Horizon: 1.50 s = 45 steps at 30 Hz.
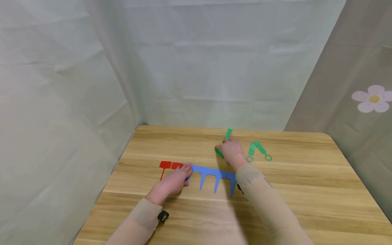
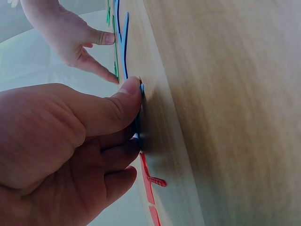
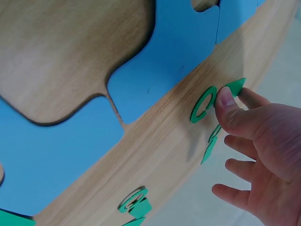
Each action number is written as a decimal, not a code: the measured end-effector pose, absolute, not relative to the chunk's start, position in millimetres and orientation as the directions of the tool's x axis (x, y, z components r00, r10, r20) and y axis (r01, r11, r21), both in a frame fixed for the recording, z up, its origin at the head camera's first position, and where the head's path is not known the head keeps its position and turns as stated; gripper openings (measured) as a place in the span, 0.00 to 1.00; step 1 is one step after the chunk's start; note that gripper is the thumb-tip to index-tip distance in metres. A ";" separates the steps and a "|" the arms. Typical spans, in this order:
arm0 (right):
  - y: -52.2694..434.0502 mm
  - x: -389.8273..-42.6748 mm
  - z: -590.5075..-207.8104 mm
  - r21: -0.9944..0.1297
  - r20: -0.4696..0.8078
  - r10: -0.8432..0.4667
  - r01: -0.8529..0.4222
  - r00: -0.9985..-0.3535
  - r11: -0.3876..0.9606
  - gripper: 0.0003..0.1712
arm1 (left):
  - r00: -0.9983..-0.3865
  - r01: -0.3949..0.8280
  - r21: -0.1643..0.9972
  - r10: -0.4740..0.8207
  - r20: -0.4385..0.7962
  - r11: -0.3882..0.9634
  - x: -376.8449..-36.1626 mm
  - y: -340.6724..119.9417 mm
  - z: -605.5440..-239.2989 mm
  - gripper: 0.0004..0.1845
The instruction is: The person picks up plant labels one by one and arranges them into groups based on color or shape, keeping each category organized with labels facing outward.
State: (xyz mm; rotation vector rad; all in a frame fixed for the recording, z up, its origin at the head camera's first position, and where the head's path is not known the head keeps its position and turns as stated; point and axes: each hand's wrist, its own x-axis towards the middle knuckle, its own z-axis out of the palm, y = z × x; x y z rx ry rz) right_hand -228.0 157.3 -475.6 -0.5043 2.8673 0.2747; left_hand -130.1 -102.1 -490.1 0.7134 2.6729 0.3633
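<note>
Writing or brand marks show on none of the pieces, red, blue or green; red tags (image 1: 170, 166) lie leftmost on the wooden table (image 1: 306, 190), their square heads side by side and a thin stem running toward the near edge; just right of them the left hand (image 1: 173, 182) rests palm down, its thumb and fingertips pressing the left end of the row of blue tags (image 1: 214, 174), so it touches that end rather than grips it, with the thumb straight in the left wrist view; the blue row runs on to the right, heads joined and pointed stems aimed at the near edge, until it passes under the right forearm; beyond the row the right hand (image 1: 232, 152) lies with fingers spread and loose, its thumb tip on a green ring-ended tag (image 3: 205, 104); green strips poke out past its fingers; further right two more green tags (image 1: 258, 150) lie apart from the hand, their rings toward the near edge.
</note>
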 end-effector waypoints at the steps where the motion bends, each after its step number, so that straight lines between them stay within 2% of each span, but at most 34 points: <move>1: 156.8 -227.8 -475.0 0.152 -0.247 -0.311 -0.354 -0.918 0.923 0.44 | -0.813 0.429 0.331 0.519 -0.265 0.840 -130.1 -102.1 -489.7 0.33; 23: 149.0 -227.0 -478.6 0.150 -0.242 -0.291 -0.332 -0.926 0.931 0.45 | -0.811 0.420 0.342 0.517 -0.273 0.841 -127.5 -104.6 -487.2 0.33; 30: 147.1 -230.0 -477.5 0.149 -0.227 -0.286 -0.324 -0.931 0.934 0.44 | -0.820 0.394 0.359 0.500 -0.277 0.846 -128.5 -104.9 -484.2 0.33; 40: 147.2 -228.4 -479.1 0.127 -0.238 -0.274 -0.309 -0.932 0.942 0.40 | -0.810 0.420 0.351 0.520 -0.271 0.837 -125.7 -105.6 -487.1 0.33; 45: 147.3 -228.1 -479.0 0.159 -0.237 -0.268 -0.310 -0.934 0.938 0.40 | -0.809 0.416 0.358 0.520 -0.274 0.836 -127.0 -104.6 -485.7 0.33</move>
